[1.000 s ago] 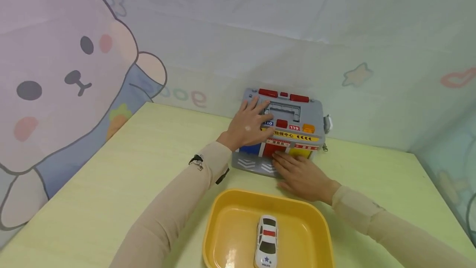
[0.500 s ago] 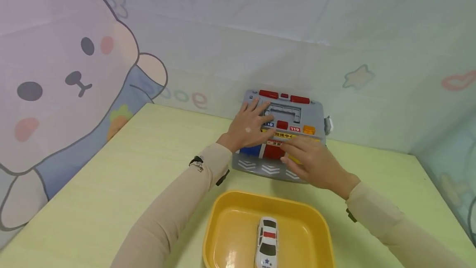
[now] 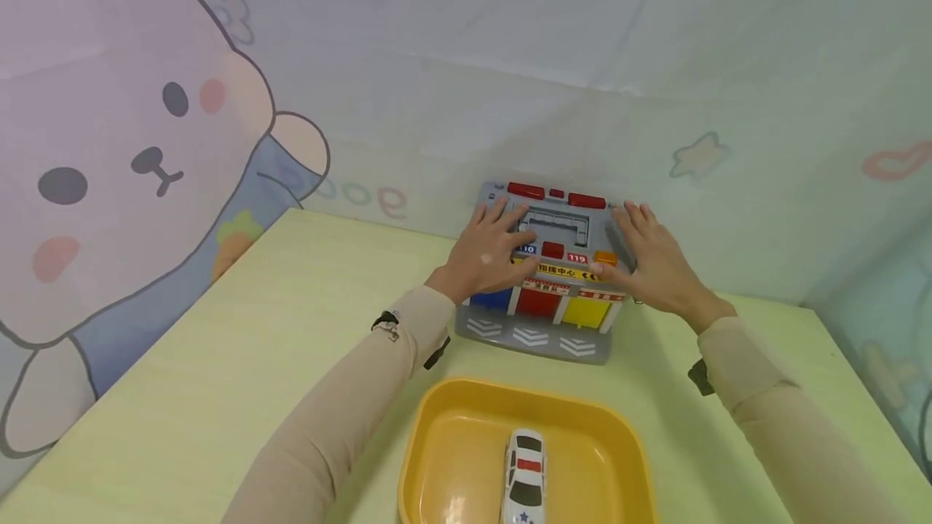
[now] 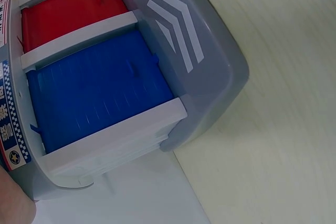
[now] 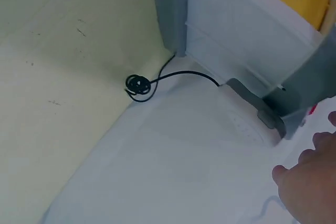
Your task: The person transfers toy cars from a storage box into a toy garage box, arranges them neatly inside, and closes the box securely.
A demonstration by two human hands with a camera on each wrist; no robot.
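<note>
A grey toy garage [image 3: 599, 229] stands against the backdrop, red light bars along its roof and a folded carrying handle in it. Its blue door [image 4: 100, 90], red door [image 3: 539, 302] and yellow door [image 3: 586, 311] are all down. My left hand [image 3: 484, 253] rests on the roof's left part, fingers spread. At the roof's right end is my right hand [image 3: 658, 261], fingers straight and its thumb by the orange light [image 3: 606, 257]. In the left wrist view only a bit of my left hand [image 4: 13, 203] shows.
A yellow tray [image 3: 415, 443] stands in front of the garage with a white toy police car [image 3: 526, 471] in it. Beside the garage, a coiled black cord [image 5: 137, 84] lies at the table's back edge. The printed cloth [image 3: 437, 103] hangs right behind.
My right hand has left the doors at the front, risen and moved right to the roof's right end, uncovering the yellow door. My left hand has stayed on the roof.
</note>
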